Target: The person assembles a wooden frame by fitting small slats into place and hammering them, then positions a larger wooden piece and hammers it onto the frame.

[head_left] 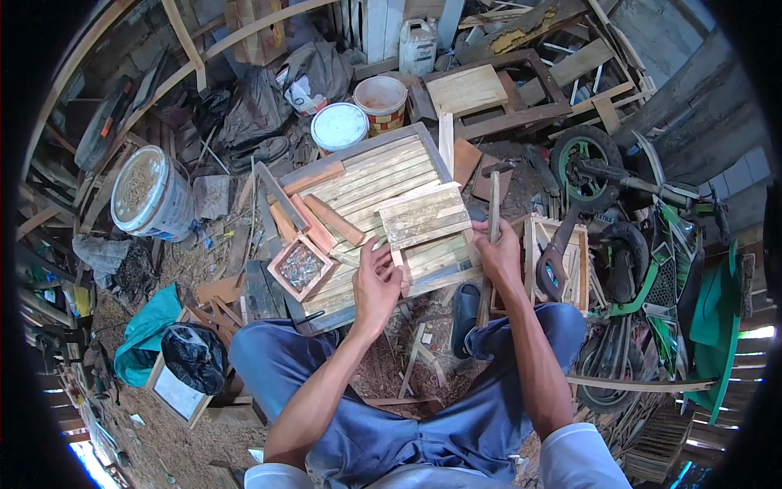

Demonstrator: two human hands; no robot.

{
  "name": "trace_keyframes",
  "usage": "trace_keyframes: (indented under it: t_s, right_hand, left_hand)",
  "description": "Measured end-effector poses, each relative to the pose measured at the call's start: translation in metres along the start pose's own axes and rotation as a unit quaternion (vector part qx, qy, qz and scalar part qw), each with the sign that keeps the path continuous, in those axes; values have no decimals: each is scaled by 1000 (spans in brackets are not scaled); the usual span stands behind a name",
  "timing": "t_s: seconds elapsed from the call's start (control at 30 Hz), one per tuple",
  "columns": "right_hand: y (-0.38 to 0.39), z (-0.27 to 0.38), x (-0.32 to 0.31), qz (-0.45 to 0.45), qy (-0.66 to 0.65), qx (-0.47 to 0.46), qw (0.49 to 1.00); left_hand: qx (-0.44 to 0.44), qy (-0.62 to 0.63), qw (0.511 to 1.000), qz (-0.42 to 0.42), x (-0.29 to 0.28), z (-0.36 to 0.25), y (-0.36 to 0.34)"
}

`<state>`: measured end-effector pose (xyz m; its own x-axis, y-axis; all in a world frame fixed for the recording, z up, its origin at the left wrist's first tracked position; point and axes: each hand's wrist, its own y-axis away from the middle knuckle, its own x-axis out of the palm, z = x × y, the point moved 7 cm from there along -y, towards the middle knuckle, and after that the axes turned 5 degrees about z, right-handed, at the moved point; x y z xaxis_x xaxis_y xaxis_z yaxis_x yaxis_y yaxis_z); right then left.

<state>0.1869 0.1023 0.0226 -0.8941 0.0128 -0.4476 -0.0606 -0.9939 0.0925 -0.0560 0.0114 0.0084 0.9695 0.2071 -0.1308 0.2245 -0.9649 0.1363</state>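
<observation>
A small wooden frame (pixel 425 218) with slats across its far half rests on a low slatted worktable (pixel 371 175) in front of me. My left hand (pixel 377 281) grips the frame's left side near its front corner, fingers bent. On the other side, my right hand (pixel 498 253) is closed around the wooden handle of a hammer (pixel 494 204), held roughly upright with its dark head at the far end. Those fingers are close to the frame's right edge; whether they touch it I cannot tell. The frame's near half is open, showing the table's slats.
A square wooden box of nails (pixel 300 267) and loose wood strips (pixel 334 218) lie on the table's left. Right of my knee, a handsaw (pixel 552 265) lies across a wooden crate (pixel 580 281). Beyond stands a green motorbike (pixel 652 285). Buckets (pixel 340 126) stand behind the table.
</observation>
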Motion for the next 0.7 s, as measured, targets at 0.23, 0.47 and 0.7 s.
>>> trace_keyframes:
  t_s: [0.23,0.47,0.7]
  right_hand:
    - [15,-22,6,3,1,35,999]
    - [27,-56,19,67,-34,57,996]
    - [36,-32,13,21,5,3,1000]
  left_hand:
    - [41,-52,998,-21,-10,2,1]
    - [27,-72,997,-19,-20,8,14]
    - [-14,-52,998,-32,-23,25,6]
